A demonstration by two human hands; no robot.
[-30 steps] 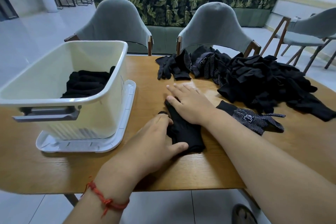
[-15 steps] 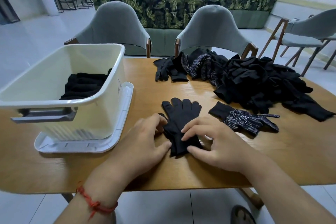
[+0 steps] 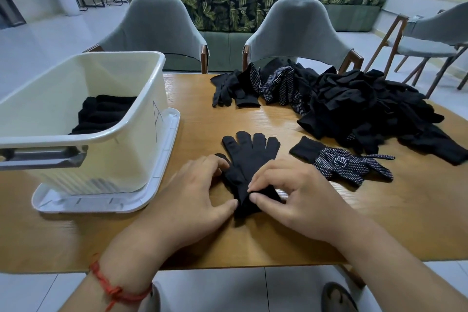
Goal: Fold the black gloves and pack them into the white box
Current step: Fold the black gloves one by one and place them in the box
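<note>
Right hand [image 3: 298,197] pinches the cuff of the glove [image 3: 249,159] between thumb and forefinger. Left hand [image 3: 192,197] lies against the glove's left edge, thumb touching the cuff; whether it grips cannot be told. The glove lies flat on the table [image 3: 379,218], fingers spread, unfolded, near the box [image 3: 121,159].

Assessment: task partly done. A stack [image 3: 101,114] of black gloves sits in the box; a large pile [image 3: 367,109] and a dotted glove [image 3: 349,163] remain. The box stands on its lid [image 3: 101,204]. Nothing lies between glove and box.
</note>
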